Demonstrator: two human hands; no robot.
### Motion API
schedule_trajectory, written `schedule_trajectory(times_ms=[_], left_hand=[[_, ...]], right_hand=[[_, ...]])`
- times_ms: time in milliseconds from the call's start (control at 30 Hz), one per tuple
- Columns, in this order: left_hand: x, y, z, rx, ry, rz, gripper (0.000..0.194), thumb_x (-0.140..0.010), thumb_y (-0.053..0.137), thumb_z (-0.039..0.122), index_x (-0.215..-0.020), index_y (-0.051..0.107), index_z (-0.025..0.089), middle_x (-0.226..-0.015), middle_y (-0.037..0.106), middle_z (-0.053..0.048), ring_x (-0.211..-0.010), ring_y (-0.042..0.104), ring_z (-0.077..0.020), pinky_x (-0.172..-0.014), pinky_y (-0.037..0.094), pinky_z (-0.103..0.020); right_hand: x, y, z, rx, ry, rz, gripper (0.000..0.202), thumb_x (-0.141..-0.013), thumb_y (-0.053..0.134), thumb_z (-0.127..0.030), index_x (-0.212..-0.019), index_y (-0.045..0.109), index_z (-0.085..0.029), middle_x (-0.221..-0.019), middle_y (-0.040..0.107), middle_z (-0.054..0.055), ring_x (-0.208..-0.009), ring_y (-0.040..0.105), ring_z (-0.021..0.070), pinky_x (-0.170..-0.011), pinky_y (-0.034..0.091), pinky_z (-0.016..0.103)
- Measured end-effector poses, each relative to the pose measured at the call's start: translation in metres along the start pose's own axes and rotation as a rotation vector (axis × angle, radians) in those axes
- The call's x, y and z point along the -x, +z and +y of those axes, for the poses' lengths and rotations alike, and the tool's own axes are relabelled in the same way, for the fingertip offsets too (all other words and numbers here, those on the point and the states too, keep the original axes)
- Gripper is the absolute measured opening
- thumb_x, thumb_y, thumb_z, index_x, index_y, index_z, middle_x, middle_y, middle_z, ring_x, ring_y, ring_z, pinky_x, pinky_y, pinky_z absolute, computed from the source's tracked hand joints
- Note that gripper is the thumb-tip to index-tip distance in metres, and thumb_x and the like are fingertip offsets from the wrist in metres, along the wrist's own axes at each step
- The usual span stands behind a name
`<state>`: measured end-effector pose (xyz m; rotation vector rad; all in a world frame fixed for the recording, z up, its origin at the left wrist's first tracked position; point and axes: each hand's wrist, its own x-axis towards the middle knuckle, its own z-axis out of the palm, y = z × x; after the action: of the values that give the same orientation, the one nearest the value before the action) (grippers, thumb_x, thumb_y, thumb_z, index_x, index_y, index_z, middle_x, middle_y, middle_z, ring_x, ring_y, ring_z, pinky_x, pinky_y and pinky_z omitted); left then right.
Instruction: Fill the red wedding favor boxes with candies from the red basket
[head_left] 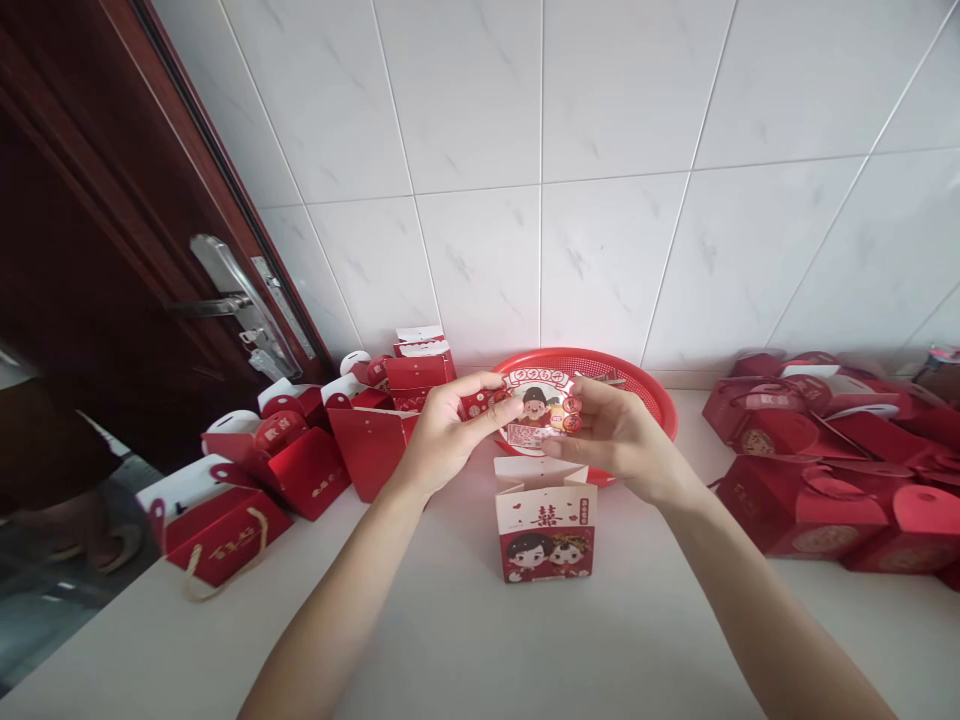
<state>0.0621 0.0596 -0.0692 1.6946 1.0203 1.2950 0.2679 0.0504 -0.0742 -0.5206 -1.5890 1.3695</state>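
Between my two hands is a red and white printed packet (535, 408) with a cartoon figure on it. My left hand (459, 425) pinches its left side, thumb across the front. On the right side, my right hand (616, 438) grips it between thumb and fingers. Just below the packet, a small red and cream box (546, 535) with two cartoon faces stands upright on the white table (465, 630), its top flaps raised. A round red plastic basket (660, 395) sits behind my hands, with its contents mostly hidden.
Red gift boxes (315, 465), some with open tops, stand at the left; one (225, 535) has a rope handle. More red boxes (802, 510) crowd the right. A tiled wall (480, 250) rises behind. Beyond the table's left side are a dark door (112, 200) and a person's legs (86, 525).
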Motion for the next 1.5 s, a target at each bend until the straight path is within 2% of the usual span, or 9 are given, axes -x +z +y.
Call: schedule_trajectory(times_ms=[167, 367, 567, 800, 933, 1133, 1267, 1400, 1500], left_hand=[[-0.002, 0.000, -0.006, 0.142, 0.037, 0.089, 0.031, -0.080, 0.081, 0.040, -0.101, 0.074, 0.018, -0.103, 0.077, -0.007, -0.099, 0.072, -0.0247, -0.088, 0.059, -0.035], [-0.008, -0.003, 0.000, 0.335, -0.001, 0.226, 0.034, -0.071, 0.086, 0.043, -0.088, 0.071, 0.018, -0.090, 0.077, -0.004, -0.088, 0.074, -0.0221, -0.060, 0.059, -0.023], [-0.010, -0.008, 0.004, 0.351, -0.002, 0.289, 0.036, -0.068, 0.087, 0.043, -0.088, 0.071, 0.018, -0.095, 0.077, -0.006, -0.091, 0.074, -0.0240, -0.058, 0.058, -0.023], [-0.011, -0.010, -0.001, 0.317, 0.055, 0.267, 0.036, -0.075, 0.083, 0.042, -0.100, 0.071, 0.019, -0.102, 0.077, -0.007, -0.098, 0.074, -0.0250, -0.068, 0.062, -0.027], [-0.010, -0.007, -0.002, 0.310, 0.005, 0.262, 0.038, -0.074, 0.082, 0.046, -0.099, 0.070, 0.020, -0.103, 0.076, -0.006, -0.097, 0.073, -0.0253, -0.062, 0.060, -0.026], [-0.012, -0.005, -0.009, 0.306, -0.047, 0.319, 0.039, -0.072, 0.084, 0.046, -0.097, 0.069, 0.020, -0.105, 0.074, -0.004, -0.102, 0.070, -0.0224, -0.072, 0.057, -0.024], [-0.010, -0.004, -0.013, 0.090, 0.080, 0.222, 0.032, -0.086, 0.072, 0.049, -0.101, 0.068, 0.021, -0.104, 0.074, -0.004, -0.102, 0.069, -0.0218, -0.085, 0.055, -0.028], [-0.006, 0.001, -0.011, -0.119, 0.180, 0.258, 0.037, -0.090, 0.069, 0.043, -0.122, 0.065, 0.024, -0.132, 0.067, -0.007, -0.122, 0.062, -0.0245, -0.101, 0.050, -0.032], [-0.003, 0.003, -0.009, -0.170, 0.231, 0.216, 0.032, -0.094, 0.064, 0.040, -0.122, 0.067, 0.026, -0.134, 0.067, -0.006, -0.126, 0.060, -0.0243, -0.102, 0.049, -0.031]], right_hand=[[0.000, -0.004, 0.003, -0.040, 0.008, 0.009, 0.040, -0.074, 0.087, -0.024, -0.109, 0.068, -0.020, -0.106, 0.073, 0.006, -0.093, 0.071, 0.0187, -0.086, 0.060, 0.035], [-0.001, -0.007, 0.004, 0.034, 0.000, 0.122, 0.022, -0.076, 0.084, -0.026, -0.090, 0.069, -0.019, -0.098, 0.070, 0.004, -0.084, 0.067, 0.0153, -0.078, 0.059, 0.031], [-0.001, -0.010, 0.006, 0.085, -0.003, 0.217, 0.020, -0.076, 0.080, -0.025, -0.091, 0.070, -0.020, -0.092, 0.070, 0.004, -0.080, 0.066, 0.0159, -0.069, 0.056, 0.030], [0.001, -0.014, 0.001, 0.120, -0.008, 0.271, 0.016, -0.079, 0.077, -0.026, -0.092, 0.071, -0.019, -0.092, 0.072, 0.005, -0.083, 0.067, 0.0173, -0.070, 0.056, 0.030], [0.002, -0.018, -0.003, 0.089, -0.023, 0.298, 0.017, -0.078, 0.078, -0.029, -0.089, 0.070, -0.019, -0.086, 0.071, 0.003, -0.073, 0.066, 0.0146, -0.065, 0.055, 0.028], [0.004, -0.020, -0.006, 0.087, -0.022, 0.321, 0.019, -0.079, 0.077, -0.032, -0.088, 0.066, -0.019, -0.077, 0.067, 0.001, -0.061, 0.061, 0.0122, -0.056, 0.054, 0.026], [0.004, -0.015, -0.007, 0.133, -0.036, 0.330, 0.019, -0.081, 0.075, -0.032, -0.089, 0.064, -0.019, -0.078, 0.067, 0.001, -0.062, 0.062, 0.0125, -0.056, 0.054, 0.026], [0.004, -0.006, -0.005, 0.162, -0.066, 0.329, 0.017, -0.083, 0.071, -0.032, -0.089, 0.062, -0.019, -0.081, 0.066, 0.002, -0.066, 0.061, 0.0132, -0.056, 0.051, 0.025], [0.003, -0.001, -0.003, 0.187, -0.080, 0.336, 0.015, -0.084, 0.069, -0.031, -0.089, 0.061, -0.020, -0.083, 0.064, 0.002, -0.066, 0.059, 0.0126, -0.055, 0.049, 0.024]])
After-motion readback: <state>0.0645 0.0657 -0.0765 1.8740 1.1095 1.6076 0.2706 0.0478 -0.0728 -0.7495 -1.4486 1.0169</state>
